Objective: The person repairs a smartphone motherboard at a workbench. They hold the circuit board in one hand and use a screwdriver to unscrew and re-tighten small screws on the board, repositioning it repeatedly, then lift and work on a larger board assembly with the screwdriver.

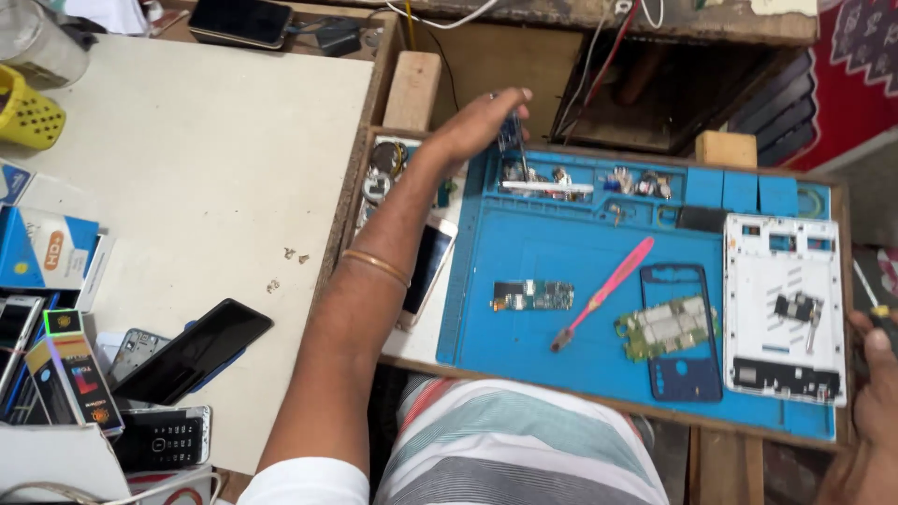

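At mat's (561, 252) far edge, left hand (477, 122) pinches small board (510, 131) — right hand (875, 374) offside.

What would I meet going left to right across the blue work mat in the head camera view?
Small circuit board → pink toothbrush → green circuit board on a blue phone frame → white phone housing.

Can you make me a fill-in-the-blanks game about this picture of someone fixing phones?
1. The long pink toothbrush lies on a flat rubber work mat whose colour is ____.
2. The left hand reaches to the mat's far edge, with a thin gold ____ around its forearm.
3. The white plastic phone frame lies at the mat's ____ end.
4. The right hand grips a tool with a yellow and ____ handle.

Missing words: blue; bangle; right; black
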